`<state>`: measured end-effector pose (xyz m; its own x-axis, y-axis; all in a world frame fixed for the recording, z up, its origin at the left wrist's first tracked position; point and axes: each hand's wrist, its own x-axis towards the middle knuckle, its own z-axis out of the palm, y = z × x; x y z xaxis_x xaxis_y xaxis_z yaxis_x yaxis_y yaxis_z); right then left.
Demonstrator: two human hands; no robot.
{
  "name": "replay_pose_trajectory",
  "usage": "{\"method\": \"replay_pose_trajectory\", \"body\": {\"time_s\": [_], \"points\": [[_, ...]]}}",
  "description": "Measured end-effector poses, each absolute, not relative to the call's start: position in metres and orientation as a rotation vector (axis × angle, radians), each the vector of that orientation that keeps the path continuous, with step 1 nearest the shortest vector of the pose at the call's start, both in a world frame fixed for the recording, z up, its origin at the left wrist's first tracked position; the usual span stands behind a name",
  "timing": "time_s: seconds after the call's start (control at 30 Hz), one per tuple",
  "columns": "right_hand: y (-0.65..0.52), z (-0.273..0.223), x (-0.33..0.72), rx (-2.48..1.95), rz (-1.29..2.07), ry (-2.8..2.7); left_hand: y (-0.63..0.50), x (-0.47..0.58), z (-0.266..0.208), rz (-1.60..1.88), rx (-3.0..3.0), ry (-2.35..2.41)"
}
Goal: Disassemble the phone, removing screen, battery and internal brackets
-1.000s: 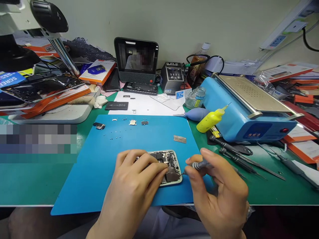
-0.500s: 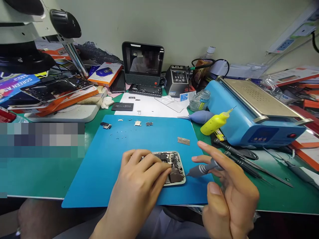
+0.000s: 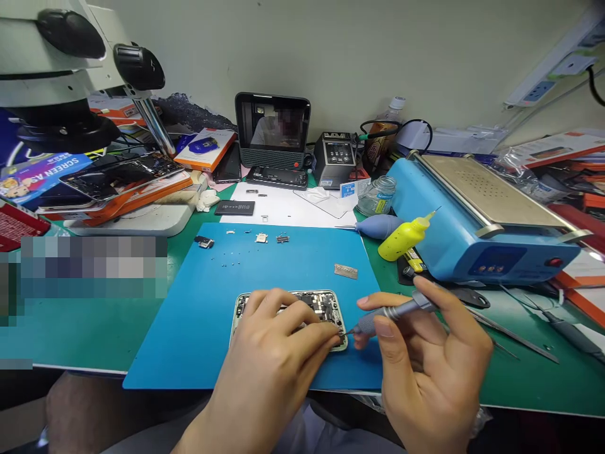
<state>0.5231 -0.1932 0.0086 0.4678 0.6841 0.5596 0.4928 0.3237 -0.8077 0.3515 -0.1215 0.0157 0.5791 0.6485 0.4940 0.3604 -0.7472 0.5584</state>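
An opened phone (image 3: 326,302) with its inner parts bare lies flat on a blue mat (image 3: 184,328). My left hand (image 3: 278,347) lies across it and hides much of its middle. The left thumb and index finger are pressed together near the phone's right end; what is between them, if anything, is hidden. My right hand (image 3: 425,359) is closed around a grey screwdriver (image 3: 392,315), held at a slant between thumb and fingers. Its thin tip points left, at the phone's right end beside my left fingertips.
Tiny screws (image 3: 231,263), small metal parts (image 3: 261,238) and a metal strip (image 3: 346,271) lie farther up the mat. Behind are a battery (image 3: 235,207) and a screen device (image 3: 274,132). Right are a yellow bottle (image 3: 401,239), an air blower (image 3: 378,226) and a blue heating plate (image 3: 439,233).
My left fingertips have slid right, closer to the screwdriver tip. My right thumb has come up against the screwdriver, and the fingers have drawn in around it. The camera view has shifted slightly.
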Motion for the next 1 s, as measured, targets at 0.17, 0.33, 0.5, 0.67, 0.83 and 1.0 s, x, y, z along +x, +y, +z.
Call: {"method": "replay_pose_trajectory", "body": {"time_s": [0.17,0.33,0.5,0.67,0.83,1.0], "points": [[-0.1939,0.0073,0.5233,-1.295,0.172,-1.216,-0.1237,0.3531,0.0115,0.991,2.411,0.815],[-0.1932,0.0068,0.5234,-1.259,0.197,-1.096,-0.1219,0.3507,0.0098,0.935,2.468,0.850],[-0.1945,0.0052,0.5230,-1.291,0.176,-1.057,-0.1165,0.3488,0.0116,0.911,2.533,0.865],[-0.1925,0.0058,0.5232,-1.279,0.153,-1.056,-0.1207,0.3501,0.0085,0.903,2.427,0.868],[-0.1927,0.0069,0.5226,-1.271,0.162,-1.026,-0.1243,0.3491,0.0081,0.876,2.328,0.880],[-0.1935,0.0074,0.5216,-1.275,0.160,-0.997,-0.1254,0.3512,0.0098,0.836,2.276,0.911]]}}
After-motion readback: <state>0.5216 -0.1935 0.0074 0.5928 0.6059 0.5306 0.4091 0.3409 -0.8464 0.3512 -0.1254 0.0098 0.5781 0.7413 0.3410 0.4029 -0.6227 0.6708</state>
